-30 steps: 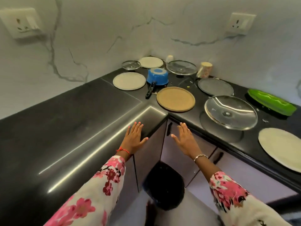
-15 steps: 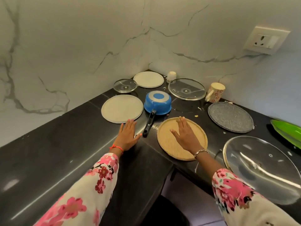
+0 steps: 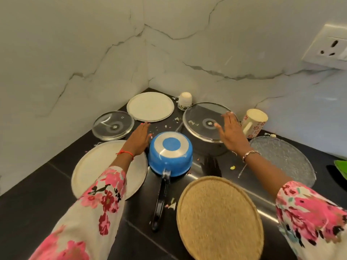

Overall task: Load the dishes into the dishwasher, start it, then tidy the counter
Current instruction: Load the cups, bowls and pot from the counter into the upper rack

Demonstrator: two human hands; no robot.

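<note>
Hands flat and empty: left hand (image 3: 139,140) beside blue saucepan (image 3: 170,155), right hand (image 3: 231,134) over large glass lid (image 3: 199,117).

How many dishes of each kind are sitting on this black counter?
Plates: 5 (back cream plate, front cream plate, tan plate, clear textured plate, green plate at the edge)
Glass lids: 2 (small lid, large lid)
Cups: 2 (small cup, mug)
Saucepans: 1 (blue saucepan)
Total: 10

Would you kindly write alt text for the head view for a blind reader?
An open left hand hovers beside an upturned blue saucepan, the open right hand over a glass lid, on a black counter crowded with plates and cups.
</note>
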